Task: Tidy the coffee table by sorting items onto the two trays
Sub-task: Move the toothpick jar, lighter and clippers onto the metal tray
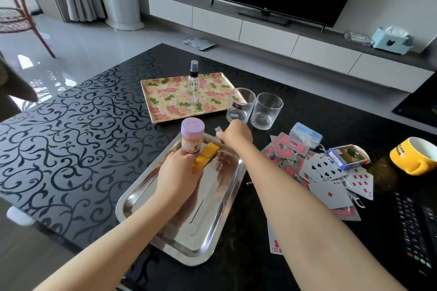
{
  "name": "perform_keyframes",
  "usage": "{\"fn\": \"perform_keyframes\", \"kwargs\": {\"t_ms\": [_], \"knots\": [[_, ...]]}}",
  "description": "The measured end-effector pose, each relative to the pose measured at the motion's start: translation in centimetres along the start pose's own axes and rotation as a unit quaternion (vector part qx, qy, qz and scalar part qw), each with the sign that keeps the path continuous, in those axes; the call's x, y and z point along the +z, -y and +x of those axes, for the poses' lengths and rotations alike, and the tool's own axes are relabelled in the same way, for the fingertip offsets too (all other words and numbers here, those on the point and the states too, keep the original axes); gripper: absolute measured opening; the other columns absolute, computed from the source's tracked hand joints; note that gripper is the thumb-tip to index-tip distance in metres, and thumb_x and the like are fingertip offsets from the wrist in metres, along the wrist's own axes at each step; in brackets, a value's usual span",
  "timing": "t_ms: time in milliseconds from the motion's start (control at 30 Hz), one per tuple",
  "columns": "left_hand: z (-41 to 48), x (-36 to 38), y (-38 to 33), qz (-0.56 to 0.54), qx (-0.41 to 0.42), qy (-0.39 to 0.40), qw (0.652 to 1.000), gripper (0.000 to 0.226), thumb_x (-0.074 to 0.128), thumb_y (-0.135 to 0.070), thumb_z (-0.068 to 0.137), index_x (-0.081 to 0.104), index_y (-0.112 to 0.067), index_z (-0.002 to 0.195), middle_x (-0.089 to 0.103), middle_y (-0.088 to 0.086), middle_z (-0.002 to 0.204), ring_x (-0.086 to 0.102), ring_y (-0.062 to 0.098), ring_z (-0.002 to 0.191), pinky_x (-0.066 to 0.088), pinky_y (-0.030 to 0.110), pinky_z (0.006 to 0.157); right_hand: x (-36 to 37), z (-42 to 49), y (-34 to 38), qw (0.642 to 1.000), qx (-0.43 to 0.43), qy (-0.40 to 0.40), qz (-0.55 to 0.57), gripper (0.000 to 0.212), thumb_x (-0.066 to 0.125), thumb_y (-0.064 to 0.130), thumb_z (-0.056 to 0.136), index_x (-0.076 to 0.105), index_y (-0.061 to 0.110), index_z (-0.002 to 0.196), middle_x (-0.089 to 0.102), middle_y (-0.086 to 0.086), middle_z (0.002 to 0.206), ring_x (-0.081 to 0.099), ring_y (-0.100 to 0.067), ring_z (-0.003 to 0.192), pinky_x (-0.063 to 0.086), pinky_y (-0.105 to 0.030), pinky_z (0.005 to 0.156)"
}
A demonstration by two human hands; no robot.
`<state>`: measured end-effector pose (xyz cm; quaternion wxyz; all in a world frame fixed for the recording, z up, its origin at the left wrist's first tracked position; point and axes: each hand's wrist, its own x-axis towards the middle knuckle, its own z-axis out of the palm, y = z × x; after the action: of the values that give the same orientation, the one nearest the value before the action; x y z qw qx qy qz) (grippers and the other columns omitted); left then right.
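The left hand (179, 168) is closed around the lower body of the toothpick jar (192, 138), which stands upright at the far end of the steel tray (212, 227), just beside a yellow pouch (205, 155). The right hand (235, 133) pinches a small silvery object (218, 129), too small to identify, over the tray's far right corner. The floral tray (165, 99) lies farther away, carrying an upright spray bottle (193, 82); two empty glasses (254, 108) stand to its right, with scattered playing cards (326, 172) nearer on the right.

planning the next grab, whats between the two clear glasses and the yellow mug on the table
In the head view, a blue-and-white packet, scattered playing cards and a card box lie between the clear glasses and the yellow mug.
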<state>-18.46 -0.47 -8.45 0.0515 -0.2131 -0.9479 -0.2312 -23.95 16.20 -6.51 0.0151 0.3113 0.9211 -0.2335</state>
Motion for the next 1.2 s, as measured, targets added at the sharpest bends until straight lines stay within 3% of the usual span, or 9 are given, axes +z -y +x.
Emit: {"fn": "perform_keyframes", "kwargs": {"t_ms": [233, 300, 367, 467, 667, 800, 933, 1100, 1200], "knots": [[1.5, 0.1, -0.1, -0.008, -0.026, -0.013, 1.000, 0.025, 0.061, -0.028, 0.083, 0.070, -0.011, 0.099, 0.063, 0.008, 0.099, 0.056, 0.026, 0.091, 0.044, 0.031, 0.068, -1.7, -2.1, -0.7, 0.956, -0.072, -0.240, 0.151, 0.026, 0.058, 0.025, 0.090, 0.059, 0.009, 0.070, 0.055, 0.000, 0.062, 0.048, -0.011, 0.055, 0.024, -0.017, 0.045], [1.6, 0.1, 0.0, -0.015, -0.028, -0.018, 0.999, 0.024, 0.062, -0.027, 0.083, 0.070, -0.009, 0.097, 0.064, 0.009, 0.099, 0.056, 0.027, 0.090, 0.039, 0.028, 0.065, -1.8, -3.9, -0.8, 0.952, -0.048, -0.202, 0.223, 0.023, 0.063, 0.022, 0.087, 0.064, 0.007, 0.069, 0.055, 0.001, 0.057, 0.046, -0.006, 0.048, 0.026, -0.016, 0.044], [1.6, 0.2, 0.3, -0.025, -0.032, -0.011, 0.999, 0.024, 0.063, -0.027, 0.081, 0.071, -0.009, 0.096, 0.064, 0.009, 0.099, 0.057, 0.027, 0.090, 0.037, 0.027, 0.065, -1.1, -5.5, -0.7, 0.952, 0.027, -0.083, 0.293, 0.021, 0.068, 0.019, 0.082, 0.065, 0.003, 0.069, 0.055, -0.001, 0.052, 0.047, -0.008, 0.041, 0.033, -0.018, 0.042], [1.2, 0.3, 0.6, -0.047, -0.036, 0.002, 0.998, 0.023, 0.064, -0.027, 0.082, 0.072, -0.010, 0.095, 0.065, 0.009, 0.100, 0.058, 0.027, 0.088, 0.038, 0.027, 0.065, 0.0, -7.0, -0.3, 0.922, 0.127, 0.057, 0.363, 0.024, 0.073, 0.012, 0.079, 0.062, -0.006, 0.092, 0.061, -0.009, 0.063, 0.056, -0.015, 0.043, 0.050, -0.026, 0.044], [-0.4, -0.1, -0.1, -0.074, -0.008, 0.025, 0.997, 0.027, 0.056, -0.013, 0.088, 0.070, -0.012, 0.111, 0.059, 0.011, 0.121, 0.054, 0.032, 0.110, 0.044, 0.035, 0.089, 1.3, -7.5, -0.6, 0.876, 0.198, 0.074, 0.434, 0.038, 0.062, -0.002, 0.087, 0.053, -0.001, 0.123, 0.058, -0.016, 0.116, 0.066, -0.024, 0.062, 0.060, -0.035, 0.065], [-0.7, -0.1, 0.0, -0.060, -0.007, 0.029, 0.998, 0.037, 0.067, -0.042, 0.081, 0.072, -0.014, 0.106, 0.061, 0.010, 0.111, 0.054, 0.030, 0.103, 0.044, 0.033, 0.084, 2.2, -6.9, -0.1, 0.885, 0.223, 0.061, 0.403, 0.031, 0.062, 0.008, 0.089, 0.054, 0.005, 0.119, 0.064, -0.013, 0.101, 0.069, -0.030, 0.082, 0.060, -0.036, 0.067], [-1.0, -0.4, -0.5, -0.062, -0.017, 0.005, 0.998, 0.040, 0.072, -0.043, 0.075, 0.075, -0.008, 0.095, 0.061, 0.012, 0.103, 0.053, 0.030, 0.099, 0.038, 0.028, 0.076, 3.1, -7.0, 0.2, 0.947, 0.187, 0.039, 0.256, 0.045, 0.060, 0.029, 0.091, 0.050, 0.006, 0.128, 0.061, -0.014, 0.118, 0.065, -0.028, 0.100, 0.057, -0.036, 0.078], [-1.0, 0.6, -1.3, -0.035, -0.021, 0.003, 0.999, 0.037, 0.073, -0.038, 0.076, 0.073, -0.011, 0.100, 0.059, 0.012, 0.109, 0.051, 0.034, 0.101, 0.045, 0.038, 0.082, -0.2, -9.0, -2.0, 0.998, 0.036, -0.045, 0.033, 0.026, 0.053, 0.027, 0.093, 0.064, 0.010, 0.110, 0.068, -0.008, 0.105, 0.064, -0.026, 0.094, 0.047, -0.028, 0.065], [-1.1, 1.4, -1.5, -0.008, -0.019, -0.012, 1.000, 0.039, 0.071, -0.043, 0.077, 0.071, -0.013, 0.101, 0.059, 0.011, 0.112, 0.051, 0.033, 0.102, 0.047, 0.040, 0.083, -2.9, -10.9, -6.1, 0.988, -0.080, -0.046, -0.126, 0.025, 0.056, 0.021, 0.090, 0.062, 0.015, 0.114, 0.061, -0.005, 0.112, 0.055, -0.024, 0.103, 0.044, -0.031, 0.077]]}}
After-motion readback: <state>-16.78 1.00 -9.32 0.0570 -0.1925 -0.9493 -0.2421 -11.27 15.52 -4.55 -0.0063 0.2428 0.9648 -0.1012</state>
